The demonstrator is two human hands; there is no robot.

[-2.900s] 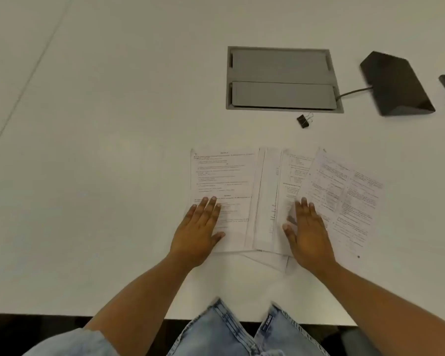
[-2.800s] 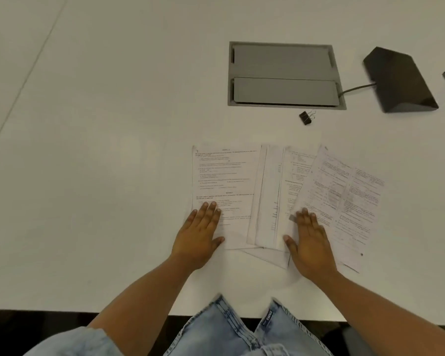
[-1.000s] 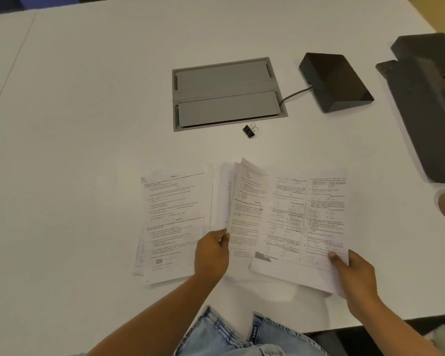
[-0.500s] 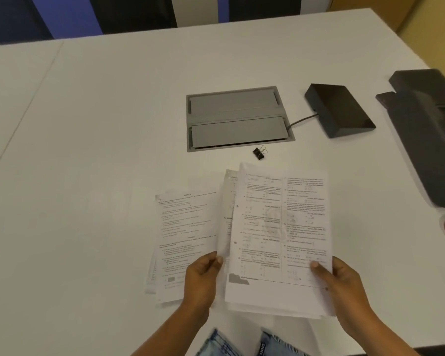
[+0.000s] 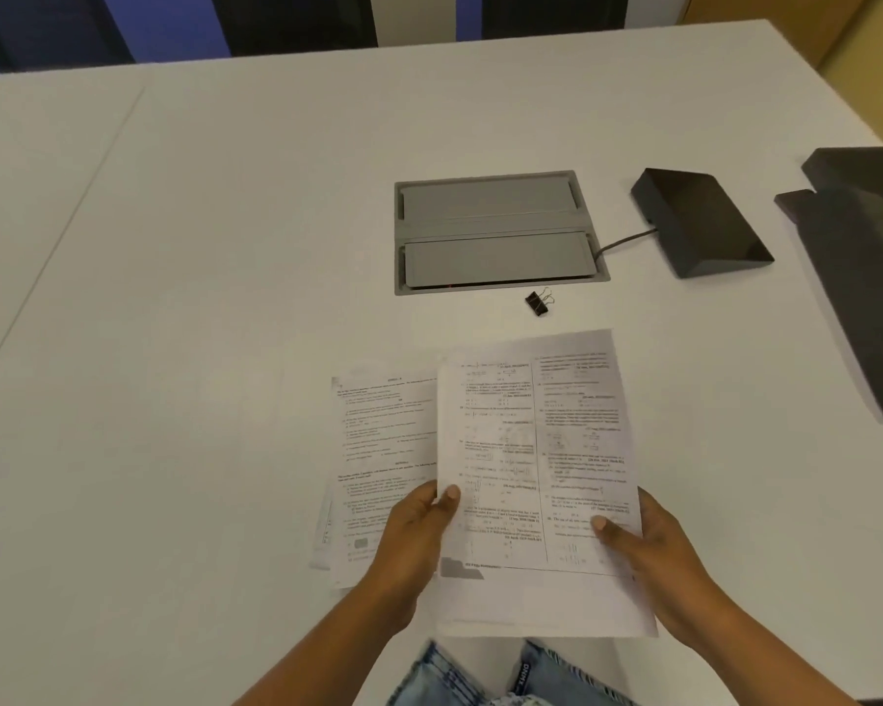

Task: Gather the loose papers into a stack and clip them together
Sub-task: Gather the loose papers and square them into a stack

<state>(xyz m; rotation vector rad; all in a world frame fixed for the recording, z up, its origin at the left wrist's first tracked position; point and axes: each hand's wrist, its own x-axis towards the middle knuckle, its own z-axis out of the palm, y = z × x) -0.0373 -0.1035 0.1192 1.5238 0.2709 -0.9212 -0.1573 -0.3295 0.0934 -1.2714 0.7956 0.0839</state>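
Papers (image 5: 536, 450) sit bundled above the near edge of the tabletop (image 5: 225, 247), left grip (image 5: 414, 542) and right grip (image 5: 653, 557) each pinching a side; loose sheets (image 5: 383, 450) lie just left, binder clip (image 5: 537, 303) farther off.

Gathered bundle (image 5: 531, 450), printed white sheets: lifted, tilted, its lower side edges pinched by left hand (image 5: 419, 532) and right hand (image 5: 653, 552).
Loose sheets (image 5: 383, 450), printed: flat, left of the left fingers (image 5: 449, 494).
Binder clip (image 5: 537, 303), black: lying well beyond the fingers, unattached.
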